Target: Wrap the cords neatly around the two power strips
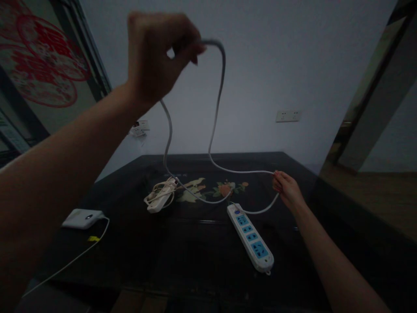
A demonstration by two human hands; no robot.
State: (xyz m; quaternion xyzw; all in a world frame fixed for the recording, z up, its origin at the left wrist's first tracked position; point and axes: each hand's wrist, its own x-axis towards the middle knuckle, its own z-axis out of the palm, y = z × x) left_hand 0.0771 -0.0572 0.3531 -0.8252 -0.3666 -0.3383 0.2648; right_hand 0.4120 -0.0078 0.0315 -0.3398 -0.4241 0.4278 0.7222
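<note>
My left hand point(159, 52) is raised high, its fingers pinching a white power cord point(215, 113). From there the cord drops in a long loop, and another stretch hangs from behind the wrist down to the table. Lower on the right, my right hand point(286, 187) grips the same cord not far from where it enters a power strip point(250, 239). That strip is white with blue socket faces and lies face up on the dark table. The cord's plug end cannot be made out.
A second white power strip point(161, 195), its cord wound round it, lies on the black table point(195, 234). At the left sits a white device point(83, 218) with a thin cable point(70, 263). Wall sockets point(288, 115) are on the wall behind.
</note>
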